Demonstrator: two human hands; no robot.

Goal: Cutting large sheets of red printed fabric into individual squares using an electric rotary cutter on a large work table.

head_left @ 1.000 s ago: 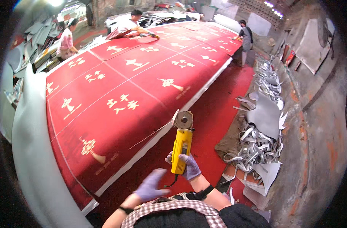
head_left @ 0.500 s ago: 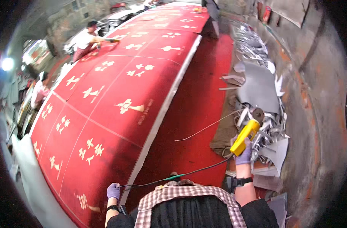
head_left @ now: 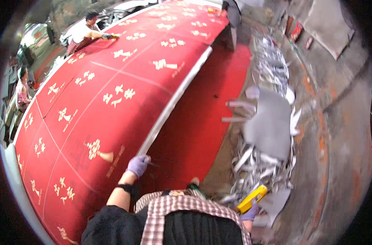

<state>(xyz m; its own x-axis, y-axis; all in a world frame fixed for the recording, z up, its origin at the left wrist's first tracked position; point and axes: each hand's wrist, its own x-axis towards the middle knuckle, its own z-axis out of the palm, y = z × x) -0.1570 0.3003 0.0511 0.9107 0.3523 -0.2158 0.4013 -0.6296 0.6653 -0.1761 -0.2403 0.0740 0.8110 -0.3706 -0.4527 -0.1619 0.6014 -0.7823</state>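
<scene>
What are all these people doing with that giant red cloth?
A person in purple gloves grips the white edge of the big red cloth with the left hand. The right hand holds a yellow cutting tool low beside a pile of grey scraps. Two other people work at the far side.

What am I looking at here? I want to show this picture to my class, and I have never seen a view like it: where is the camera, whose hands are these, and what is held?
The camera sits on a person's head and looks down, so its wide lens bends straight edges. The left hand, in a purple glove, grips the pale edge of a big red cloth printed with gold signs, spread over a long table. The right hand, also gloved, holds a yellow power tool low at the person's side, above a heap of grey offcuts on the floor. A checked apron shows at the bottom. Two other people work at the cloth's far side.
</scene>
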